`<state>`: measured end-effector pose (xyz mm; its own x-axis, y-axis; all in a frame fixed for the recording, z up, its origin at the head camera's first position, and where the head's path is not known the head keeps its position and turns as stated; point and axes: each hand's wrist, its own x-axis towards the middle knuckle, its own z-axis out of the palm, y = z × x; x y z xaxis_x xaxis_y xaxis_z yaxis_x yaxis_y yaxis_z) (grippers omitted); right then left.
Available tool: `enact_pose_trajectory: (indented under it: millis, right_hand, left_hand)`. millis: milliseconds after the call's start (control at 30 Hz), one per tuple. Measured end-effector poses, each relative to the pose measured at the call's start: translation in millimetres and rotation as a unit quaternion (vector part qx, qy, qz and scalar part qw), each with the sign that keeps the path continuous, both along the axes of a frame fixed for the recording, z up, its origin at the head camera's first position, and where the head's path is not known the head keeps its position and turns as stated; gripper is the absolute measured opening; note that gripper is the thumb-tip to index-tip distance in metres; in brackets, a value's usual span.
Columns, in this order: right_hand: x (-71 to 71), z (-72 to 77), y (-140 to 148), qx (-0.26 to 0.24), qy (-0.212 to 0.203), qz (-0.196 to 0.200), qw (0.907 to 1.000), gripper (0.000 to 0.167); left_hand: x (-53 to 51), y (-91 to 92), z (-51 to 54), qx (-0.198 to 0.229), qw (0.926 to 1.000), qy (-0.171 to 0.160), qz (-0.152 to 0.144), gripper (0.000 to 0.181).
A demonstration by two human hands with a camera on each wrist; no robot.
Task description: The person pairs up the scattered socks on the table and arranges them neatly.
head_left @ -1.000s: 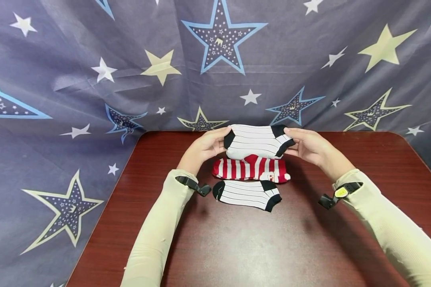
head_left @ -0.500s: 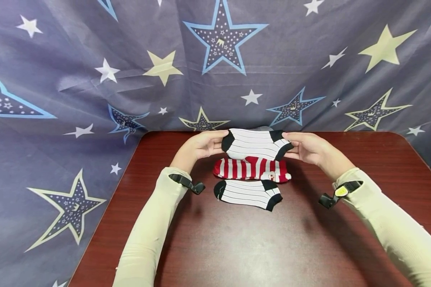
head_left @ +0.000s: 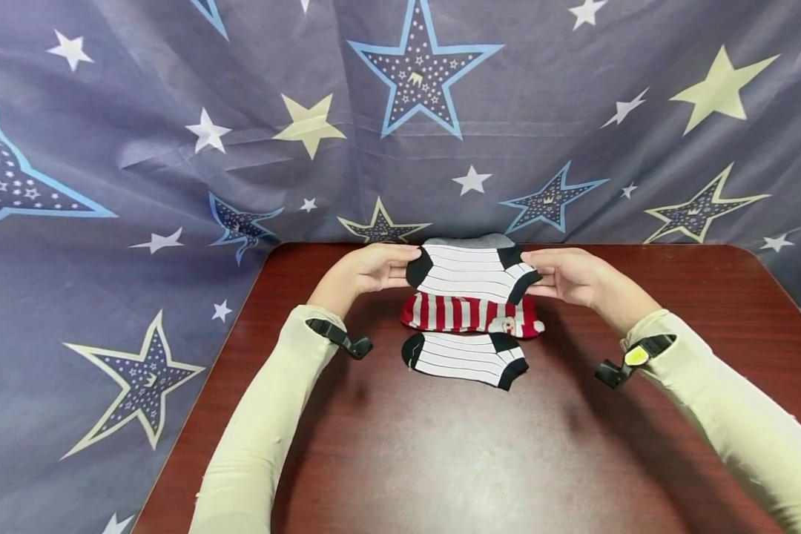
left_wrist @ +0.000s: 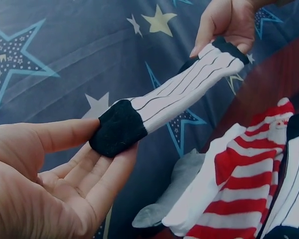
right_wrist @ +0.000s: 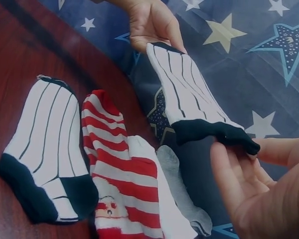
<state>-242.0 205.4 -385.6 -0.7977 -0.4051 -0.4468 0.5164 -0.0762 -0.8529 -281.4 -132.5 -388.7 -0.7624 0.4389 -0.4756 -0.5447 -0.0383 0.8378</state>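
Observation:
A white ankle sock [head_left: 469, 268] with thin black stripes and black toe, heel and cuff is held stretched sideways above the table. My left hand [head_left: 367, 273] pinches its black toe [left_wrist: 118, 128] between thumb and fingers. At the other end, my right hand [head_left: 570, 278] pinches the black cuff [right_wrist: 209, 130] near the heel. Below lies a red-and-white striped sock [head_left: 457, 314] with a Santa face. Nearer me, a matching black-striped white sock [head_left: 463, 360] lies flat. Behind the held one, a grey sock [right_wrist: 178, 186] and a plain white sock [right_wrist: 162, 184] are partly hidden.
The socks lie on a dark red-brown wooden table [head_left: 454, 460]. A grey-blue curtain [head_left: 240, 89] with star prints hangs right behind the table's far edge. Dark straps are worn on both wrists.
The held sock has come slightly lower and to the left, with both hands on it throughout. The grey sock behind has come into sight above it. The lying socks stay put.

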Motion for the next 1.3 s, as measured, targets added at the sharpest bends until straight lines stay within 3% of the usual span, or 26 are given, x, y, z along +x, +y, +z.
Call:
enact_pose_trajectory:
  millis: [200, 367, 600, 800, 1033, 1233, 1300]
  right_hand:
    - [2.6, -4.2, -1, 0.021, 0.008, 0.009, 0.9997, 0.025]
    - [4.7, -8.7, -3, 0.059, 0.021, 0.018, 0.9979, 0.009]
    - [8.1, -11.6, -4, 0.071, 0.025, 0.038, 0.9964, 0.010]
    - [9.9, -11.1, -6, 0.090, 0.022, 0.048, 0.9946, 0.026]
    - [10.1, -11.0, -7, 0.103, 0.027, 0.060, 0.9925, 0.040]
    - [9.9, -15.7, -4, 0.097, 0.022, 0.073, 0.9923, 0.012]
    - [9.8, -17.6, -3, 0.094, 0.016, 0.075, 0.9926, 0.010]
  left_hand:
    - [2.3, -3.9, -2.6, -0.032, 0.9992, 0.006, -0.021, 0.024]
    - [4.7, -5.6, -6.0, -0.046, 0.9982, 0.016, -0.035, 0.035]
    - [6.5, -10.3, -8.6, -0.071, 0.9947, 0.024, -0.070, 0.046]
    - [7.7, -11.7, -9.2, -0.082, 0.9918, 0.028, -0.094, 0.048]
    - [10.2, -12.8, -11.6, -0.086, 0.9921, 0.021, -0.089, 0.049]
    - [12.3, -14.5, -15.1, -0.093, 0.9914, 0.019, -0.090, 0.047]
    - [12.3, -15.3, -17.1, -0.093, 0.9913, 0.017, -0.091, 0.046]
